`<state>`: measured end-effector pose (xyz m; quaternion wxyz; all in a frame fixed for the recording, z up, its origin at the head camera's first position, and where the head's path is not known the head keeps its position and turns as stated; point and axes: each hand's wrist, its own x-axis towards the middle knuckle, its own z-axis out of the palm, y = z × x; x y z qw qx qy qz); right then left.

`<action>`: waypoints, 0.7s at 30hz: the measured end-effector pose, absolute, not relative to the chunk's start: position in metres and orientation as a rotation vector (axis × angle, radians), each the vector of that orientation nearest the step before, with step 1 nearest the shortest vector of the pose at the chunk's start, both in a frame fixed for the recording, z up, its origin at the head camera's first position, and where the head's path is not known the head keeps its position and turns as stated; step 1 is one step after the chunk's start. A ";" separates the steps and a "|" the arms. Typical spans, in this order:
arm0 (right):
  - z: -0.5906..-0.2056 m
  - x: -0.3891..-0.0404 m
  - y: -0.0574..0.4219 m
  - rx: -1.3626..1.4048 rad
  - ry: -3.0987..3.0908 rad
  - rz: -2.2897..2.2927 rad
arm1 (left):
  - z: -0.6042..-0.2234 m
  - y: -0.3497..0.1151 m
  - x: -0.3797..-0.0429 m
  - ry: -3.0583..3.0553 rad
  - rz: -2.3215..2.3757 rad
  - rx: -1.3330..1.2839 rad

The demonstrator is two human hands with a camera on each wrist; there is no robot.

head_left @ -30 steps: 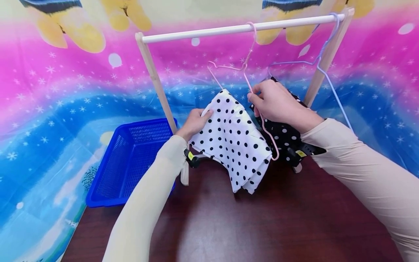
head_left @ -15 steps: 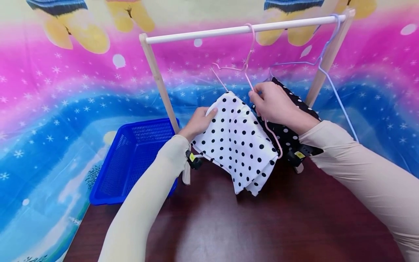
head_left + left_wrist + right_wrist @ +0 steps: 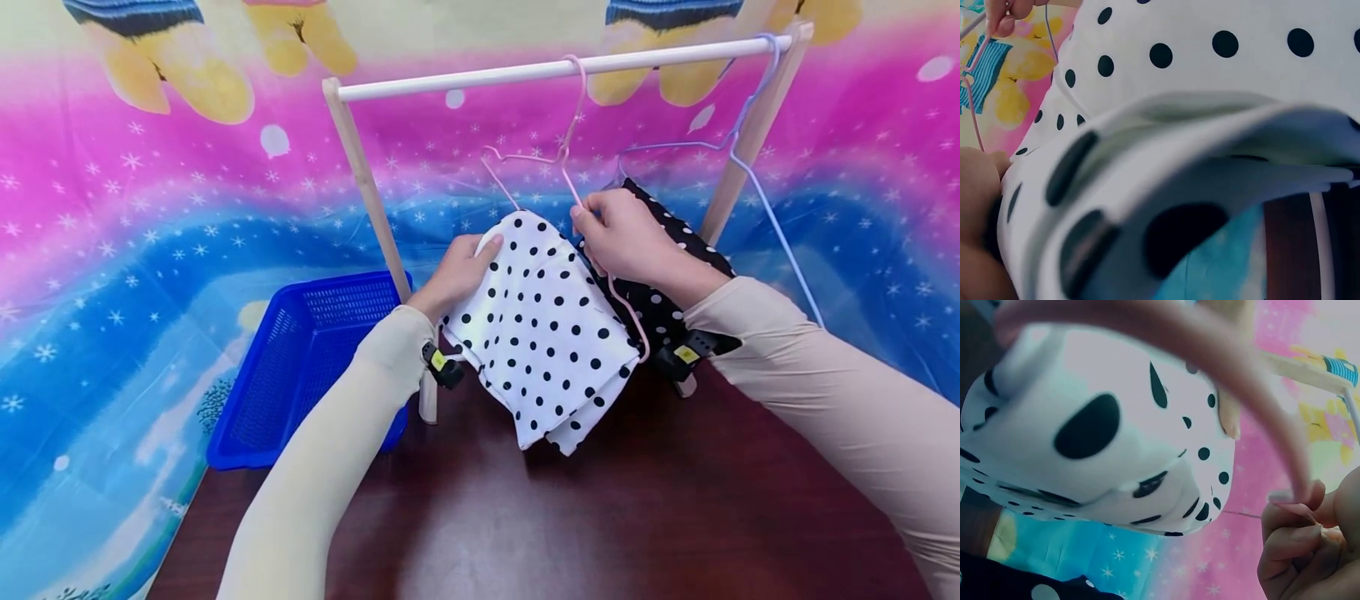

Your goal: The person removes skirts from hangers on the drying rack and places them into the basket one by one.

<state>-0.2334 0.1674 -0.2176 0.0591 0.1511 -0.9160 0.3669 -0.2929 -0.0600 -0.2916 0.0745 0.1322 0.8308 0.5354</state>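
Observation:
A white cloth with black polka dots (image 3: 547,325) hangs on the left part of a pink hanger (image 3: 573,125), whose hook sits over the rack's rail. My left hand (image 3: 459,273) grips the cloth's upper left edge, thumb in front and fingers hidden behind. With curled fingers my right hand (image 3: 622,233) holds the hanger's right arm; the right wrist view shows the fingers (image 3: 1291,547) pinching the pink hanger. In the left wrist view the white cloth (image 3: 1197,62) fills most of the frame. Behind my right hand hangs a black cloth with white dots (image 3: 656,308), partly hidden.
The rack's white rail (image 3: 465,79) spans two wooden posts. A blue hanger (image 3: 738,146) hangs at its right end. A blue plastic basket (image 3: 247,400) stands left of the rack on the dark wooden table (image 3: 480,517). A printed backdrop (image 3: 187,183) rises behind.
The white cloth's lower end has swung slightly left, and my left hand has shifted slightly up. My right hand keeps its hold on the pink hanger.

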 end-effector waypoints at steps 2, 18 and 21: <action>-0.216 -0.233 0.168 0.465 -2.786 1.116 | -0.289 -0.061 -0.292 2.495 1.610 0.395; -0.203 -0.230 0.171 0.506 -2.942 0.971 | -0.278 -0.072 -0.289 2.510 1.569 0.397; -0.202 -0.229 0.171 0.496 -2.954 0.944 | -0.276 -0.075 -0.288 2.519 1.563 0.398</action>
